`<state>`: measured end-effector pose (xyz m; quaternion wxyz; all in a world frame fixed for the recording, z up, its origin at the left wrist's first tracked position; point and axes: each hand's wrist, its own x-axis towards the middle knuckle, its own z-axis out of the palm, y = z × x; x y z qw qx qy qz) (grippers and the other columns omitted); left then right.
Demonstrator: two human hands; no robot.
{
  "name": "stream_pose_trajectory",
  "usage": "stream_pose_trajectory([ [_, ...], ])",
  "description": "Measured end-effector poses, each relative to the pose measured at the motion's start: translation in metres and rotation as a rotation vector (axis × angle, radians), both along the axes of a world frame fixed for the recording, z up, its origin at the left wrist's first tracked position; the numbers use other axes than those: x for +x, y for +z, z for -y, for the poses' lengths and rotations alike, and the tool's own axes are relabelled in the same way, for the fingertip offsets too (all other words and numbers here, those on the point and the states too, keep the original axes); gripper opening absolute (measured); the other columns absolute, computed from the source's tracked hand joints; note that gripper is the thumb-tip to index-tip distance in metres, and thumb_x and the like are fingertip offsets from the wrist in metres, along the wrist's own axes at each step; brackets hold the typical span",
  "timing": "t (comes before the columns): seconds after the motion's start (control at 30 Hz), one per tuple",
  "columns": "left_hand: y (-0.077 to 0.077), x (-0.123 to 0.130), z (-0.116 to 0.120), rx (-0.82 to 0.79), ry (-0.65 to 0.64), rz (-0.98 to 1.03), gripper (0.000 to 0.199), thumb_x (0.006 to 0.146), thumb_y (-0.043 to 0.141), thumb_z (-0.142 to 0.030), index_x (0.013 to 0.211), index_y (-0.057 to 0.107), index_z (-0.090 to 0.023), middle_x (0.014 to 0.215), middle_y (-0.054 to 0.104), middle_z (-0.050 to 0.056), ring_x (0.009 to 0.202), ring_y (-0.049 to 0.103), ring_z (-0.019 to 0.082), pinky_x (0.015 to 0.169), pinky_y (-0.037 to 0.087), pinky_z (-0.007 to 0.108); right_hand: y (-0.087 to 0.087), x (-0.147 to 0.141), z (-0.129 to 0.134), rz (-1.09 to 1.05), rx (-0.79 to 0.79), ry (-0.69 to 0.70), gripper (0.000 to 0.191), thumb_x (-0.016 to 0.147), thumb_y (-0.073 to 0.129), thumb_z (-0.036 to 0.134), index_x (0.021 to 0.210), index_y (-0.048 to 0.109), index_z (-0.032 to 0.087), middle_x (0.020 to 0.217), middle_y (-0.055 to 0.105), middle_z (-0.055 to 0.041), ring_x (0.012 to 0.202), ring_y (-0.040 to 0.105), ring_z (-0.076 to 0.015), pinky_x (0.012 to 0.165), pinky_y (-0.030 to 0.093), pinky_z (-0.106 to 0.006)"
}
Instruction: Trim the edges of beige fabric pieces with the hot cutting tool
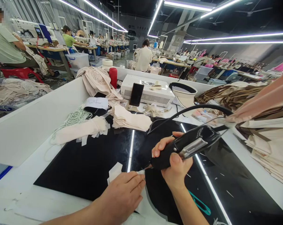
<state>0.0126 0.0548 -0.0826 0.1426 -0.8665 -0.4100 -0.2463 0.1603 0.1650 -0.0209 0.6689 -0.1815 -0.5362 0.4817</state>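
My right hand [176, 168] is wrapped round a black corded handheld tool [165, 155] with a metal lever along its side. The tool slants down to the left, and its narrow metal tip meets a small pale fabric piece [141, 172]. My left hand [124, 193] presses that piece with its fingers held together; most of the piece is hidden under them. Beyond the left hand, white fabric pieces [115, 171] stick out over the shiny black work surface [85, 168]. A teal thread snipper [201, 203] lies beside my right forearm.
Stacked beige fabric [132, 118], a cream bundle [81, 129] and pale green cord [77, 117] lie ahead. Behind them stand a phone [136, 94], a white vented box [146, 89] and a red bottle [113, 78]. Brown and cream strips [270, 150] crowd the right; low white walls [38, 115] border the table.
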Motion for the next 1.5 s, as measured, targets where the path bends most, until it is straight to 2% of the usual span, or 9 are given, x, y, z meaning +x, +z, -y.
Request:
stream_pose_trajectory([
  [0.2,-0.001,0.000,0.000,0.014,0.008,-0.006,0.038,0.115,0.040,-0.028,0.123,0.072,-0.010,0.123,0.075,0.003,0.114,0.064,0.016,0.103,0.045,0.030,0.005,0.001,0.006,-0.029,-0.003,0.037,0.044,0.087,0.079,0.045,0.124,0.059,0.029,0.081,0.064,0.0049,0.056,0.060,-0.0117,0.050,0.052,-0.028],
  [0.47,-0.004,0.001,-0.001,0.000,-0.003,-0.012,0.040,0.115,0.036,-0.025,0.123,0.071,-0.008,0.123,0.075,0.005,0.115,0.064,0.016,0.102,0.046,0.031,-0.002,0.001,0.006,-0.009,0.012,0.025,0.044,0.088,0.079,0.044,0.125,0.059,0.029,0.083,0.064,0.0043,0.057,0.062,-0.0119,0.052,0.054,-0.029],
  [0.7,0.000,0.000,0.001,-0.002,0.004,-0.031,0.041,0.115,0.033,-0.023,0.123,0.072,-0.009,0.125,0.075,0.005,0.118,0.064,0.016,0.104,0.044,0.031,-0.003,0.001,0.006,-0.001,0.017,0.017,0.044,0.089,0.078,0.044,0.126,0.059,0.029,0.083,0.064,0.0045,0.058,0.063,-0.0123,0.052,0.054,-0.029],
  [1.03,-0.004,0.000,0.003,-0.002,-0.004,-0.077,0.035,0.113,0.041,-0.022,0.124,0.071,-0.008,0.125,0.074,0.007,0.118,0.064,0.018,0.103,0.045,0.033,-0.002,0.000,0.006,0.042,-0.002,-0.027,0.047,0.087,0.078,0.049,0.125,0.057,0.030,0.081,0.062,0.0048,0.056,0.057,-0.0121,0.051,0.052,-0.029],
  [1.33,-0.005,0.001,0.003,0.008,-0.007,-0.083,0.033,0.113,0.044,-0.023,0.122,0.073,-0.008,0.123,0.075,0.005,0.121,0.063,0.017,0.110,0.043,0.032,0.012,0.001,0.006,-0.013,-0.004,-0.032,0.044,0.085,0.081,0.046,0.120,0.061,0.029,0.077,0.064,0.0045,0.054,0.059,-0.0131,0.049,0.053,-0.029],
  [1.5,-0.004,0.001,0.003,0.006,-0.009,-0.125,0.033,0.113,0.046,-0.024,0.124,0.073,-0.009,0.124,0.075,0.005,0.123,0.063,0.018,0.110,0.044,0.032,0.008,-0.001,0.008,0.011,-0.016,-0.032,0.045,0.084,0.081,0.047,0.120,0.060,0.028,0.077,0.064,0.0047,0.053,0.060,-0.0135,0.048,0.053,-0.029],
])
